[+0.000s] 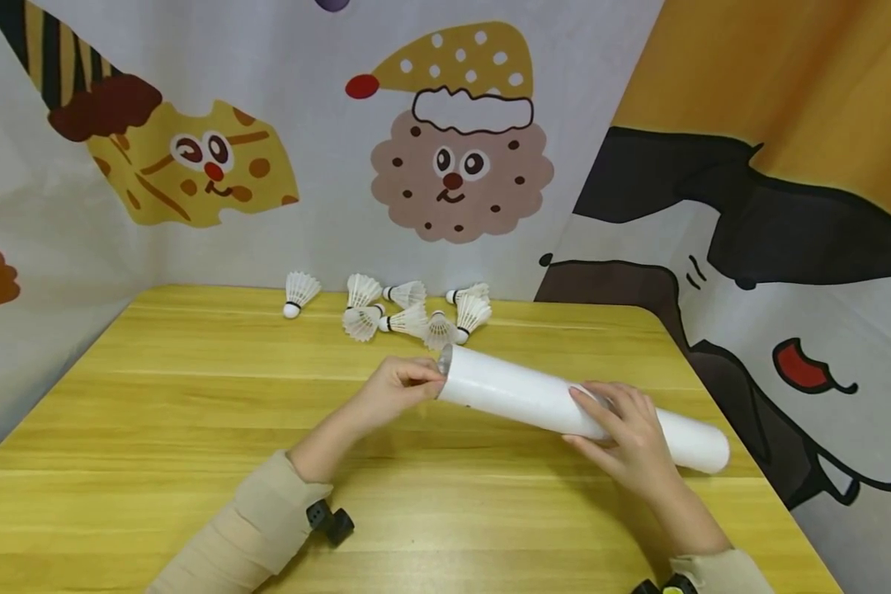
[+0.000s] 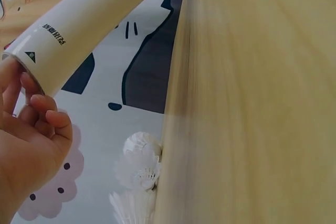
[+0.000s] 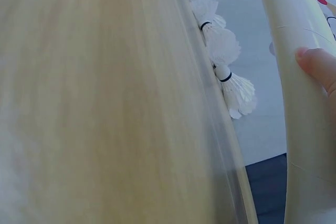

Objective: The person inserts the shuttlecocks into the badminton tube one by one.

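Observation:
A long white shuttlecock tube is held at a tilt over the table, its open end up and to the left. My right hand grips the tube past its middle, with the thumb and fingers on opposite sides. At the open end is my left hand, its fingertips reaching inside the rim. In the left wrist view, the other fingers of the left hand are curled just outside the opening. Whether those fingertips pinch something inside, I cannot tell.
Several white feather shuttlecocks lie in a cluster along the far edge of the wooden table. One more shuttlecock lies apart to their left. Behind the table hangs a curtain printed with cartoon figures.

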The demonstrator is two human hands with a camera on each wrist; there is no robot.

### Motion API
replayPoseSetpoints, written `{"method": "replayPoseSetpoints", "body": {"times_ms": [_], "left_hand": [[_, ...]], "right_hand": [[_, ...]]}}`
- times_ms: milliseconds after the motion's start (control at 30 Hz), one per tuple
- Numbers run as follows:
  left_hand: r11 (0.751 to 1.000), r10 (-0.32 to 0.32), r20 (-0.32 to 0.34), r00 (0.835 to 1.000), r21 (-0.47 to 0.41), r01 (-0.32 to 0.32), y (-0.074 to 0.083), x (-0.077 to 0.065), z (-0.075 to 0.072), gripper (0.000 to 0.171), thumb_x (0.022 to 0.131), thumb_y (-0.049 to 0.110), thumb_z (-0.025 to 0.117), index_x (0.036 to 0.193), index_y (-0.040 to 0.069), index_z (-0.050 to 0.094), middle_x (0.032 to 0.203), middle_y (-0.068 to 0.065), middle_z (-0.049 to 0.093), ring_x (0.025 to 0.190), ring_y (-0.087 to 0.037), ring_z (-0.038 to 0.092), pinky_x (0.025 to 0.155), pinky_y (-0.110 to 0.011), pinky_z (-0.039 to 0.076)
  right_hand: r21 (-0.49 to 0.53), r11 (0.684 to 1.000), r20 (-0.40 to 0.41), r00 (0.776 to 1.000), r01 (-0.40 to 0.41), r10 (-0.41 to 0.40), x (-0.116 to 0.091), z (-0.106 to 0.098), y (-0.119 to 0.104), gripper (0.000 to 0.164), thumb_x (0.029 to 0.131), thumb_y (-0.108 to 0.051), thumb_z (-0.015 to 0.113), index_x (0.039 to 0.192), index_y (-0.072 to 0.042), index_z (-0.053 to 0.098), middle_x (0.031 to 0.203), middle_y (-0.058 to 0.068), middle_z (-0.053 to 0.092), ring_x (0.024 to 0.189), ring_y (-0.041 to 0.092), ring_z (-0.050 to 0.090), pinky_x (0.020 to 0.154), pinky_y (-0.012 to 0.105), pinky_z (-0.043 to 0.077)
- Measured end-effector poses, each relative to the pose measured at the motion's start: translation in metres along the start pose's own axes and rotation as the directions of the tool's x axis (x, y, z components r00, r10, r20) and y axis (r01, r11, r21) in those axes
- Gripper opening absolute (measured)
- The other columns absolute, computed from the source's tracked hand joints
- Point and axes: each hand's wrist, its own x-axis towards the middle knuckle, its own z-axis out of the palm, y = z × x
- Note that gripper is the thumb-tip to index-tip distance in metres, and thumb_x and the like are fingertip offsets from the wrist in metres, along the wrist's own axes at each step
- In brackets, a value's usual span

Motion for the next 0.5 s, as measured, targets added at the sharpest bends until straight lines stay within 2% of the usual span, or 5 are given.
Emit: {"method": "replayPoseSetpoints", "body": {"times_ms": [100,233,367,500], "left_hand": [[1.000,0.015,0.012,1.000,0.003,-0.015,-0.001,0.000,-0.003,0.011,0.089,-0.009,0.059,0.093,-0.016,0.067,0.084,-0.009,0.062,0.074,-0.013,0.051,0.065,-0.024,0.045],[0.998,0.005,-0.013,1.000,0.070,-0.004,-0.001,0.001,-0.009,0.012,0.092,-0.001,0.060,0.093,-0.009,0.070,0.083,-0.010,0.062,0.073,-0.015,0.049,0.064,-0.028,0.043],[0.986,-0.032,-0.099,0.995,0.160,0.048,-0.002,0.002,-0.018,0.013,0.091,0.005,0.064,0.097,-0.003,0.071,0.090,-0.007,0.067,0.078,-0.016,0.056,0.067,-0.028,0.047],[0.970,-0.059,-0.224,0.973,0.218,0.109,-0.004,0.004,-0.032,0.014,0.090,0.009,0.067,0.099,-0.002,0.072,0.098,-0.008,0.069,0.084,-0.018,0.060,0.071,-0.028,0.049]], "right_hand": [[-0.005,1.000,0.006,1.000,-0.012,0.012,-0.001,-0.001,0.001,0.056,0.087,-0.054,0.062,0.116,-0.007,0.069,0.110,0.019,0.063,0.096,0.039,0.055,0.082,0.046,0.035],[-0.013,0.999,0.014,0.999,-0.036,0.036,-0.002,-0.003,0.003,0.056,0.087,-0.054,0.062,0.117,-0.007,0.069,0.111,0.019,0.063,0.097,0.039,0.054,0.082,0.047,0.034],[-0.019,0.999,0.023,0.999,-0.045,0.045,-0.002,-0.004,0.004,0.056,0.088,-0.054,0.062,0.118,-0.008,0.068,0.111,0.019,0.062,0.097,0.039,0.053,0.080,0.048,0.034],[-0.021,0.998,0.032,0.998,-0.052,0.053,-0.002,-0.005,0.004,0.056,0.087,-0.054,0.062,0.119,-0.008,0.068,0.112,0.018,0.062,0.098,0.039,0.053,0.081,0.048,0.033]]}}
